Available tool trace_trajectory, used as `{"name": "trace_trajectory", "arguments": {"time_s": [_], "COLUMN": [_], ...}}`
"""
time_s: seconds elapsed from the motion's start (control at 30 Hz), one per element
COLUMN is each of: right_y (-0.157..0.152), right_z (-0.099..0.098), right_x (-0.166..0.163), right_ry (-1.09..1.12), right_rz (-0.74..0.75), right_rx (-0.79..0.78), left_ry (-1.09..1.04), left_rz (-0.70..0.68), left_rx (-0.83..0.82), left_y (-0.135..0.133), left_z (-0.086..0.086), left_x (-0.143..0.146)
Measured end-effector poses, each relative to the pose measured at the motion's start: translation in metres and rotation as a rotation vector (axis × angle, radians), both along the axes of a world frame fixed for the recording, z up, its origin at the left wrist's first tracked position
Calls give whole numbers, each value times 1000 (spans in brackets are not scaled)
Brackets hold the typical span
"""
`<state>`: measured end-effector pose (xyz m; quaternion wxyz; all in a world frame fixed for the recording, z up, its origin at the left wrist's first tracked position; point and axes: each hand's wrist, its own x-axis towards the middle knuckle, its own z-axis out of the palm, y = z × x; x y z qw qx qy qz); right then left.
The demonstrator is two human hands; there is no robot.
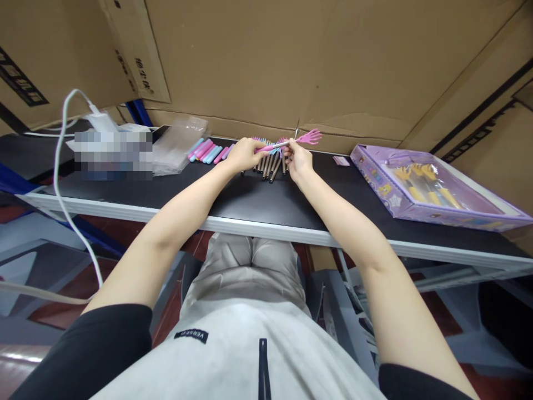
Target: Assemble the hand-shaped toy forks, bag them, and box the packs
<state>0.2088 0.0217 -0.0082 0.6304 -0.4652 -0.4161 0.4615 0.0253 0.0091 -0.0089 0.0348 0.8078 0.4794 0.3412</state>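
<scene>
Between my two hands a pink hand-shaped back scratcher (pixel 310 137) is held nearly level above the shelf, its spread claw pointing right. My left hand (pixel 245 154) is closed round its pink handle. The fingers of my right hand (pixel 300 161) pinch the metal rod near the claw. Just below lie several brown-and-black rods (pixel 272 166) with pink and blue claw ends, partly hidden by my hands. Beside my left hand is a row of pink, blue and purple handles (pixel 212 154) on the black surface.
A purple display box (pixel 441 186) with yellow hand-shaped scratchers stands at the right. A small pink card (pixel 341 161) lies near it. Clear plastic bags (pixel 177 147) are at the left, with a white cable (pixel 58 166) hanging over the shelf edge. Cardboard (pixel 250 61) walls the back.
</scene>
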Motion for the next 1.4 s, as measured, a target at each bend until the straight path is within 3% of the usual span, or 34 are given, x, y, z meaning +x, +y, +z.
{"name": "trace_trajectory", "arguments": {"time_s": [0.43,0.73,1.1,1.4], "right_y": [-4,-9,-3,-10], "right_z": [9,10,17,19], "right_x": [3,3,12,9], "right_ry": [-65,-40,8,-84], "right_rz": [87,132,30,41], "right_rx": [-7,-17,-13,-31], "left_ry": [-8,-5,-13,-36], "left_rz": [-40,45,-93,-33], "left_rx": [-2,-15,27,118], "left_y": [11,7,9,4], "left_z": [-3,-3,-8,-12], "left_x": [-2,-2,4,10]}}
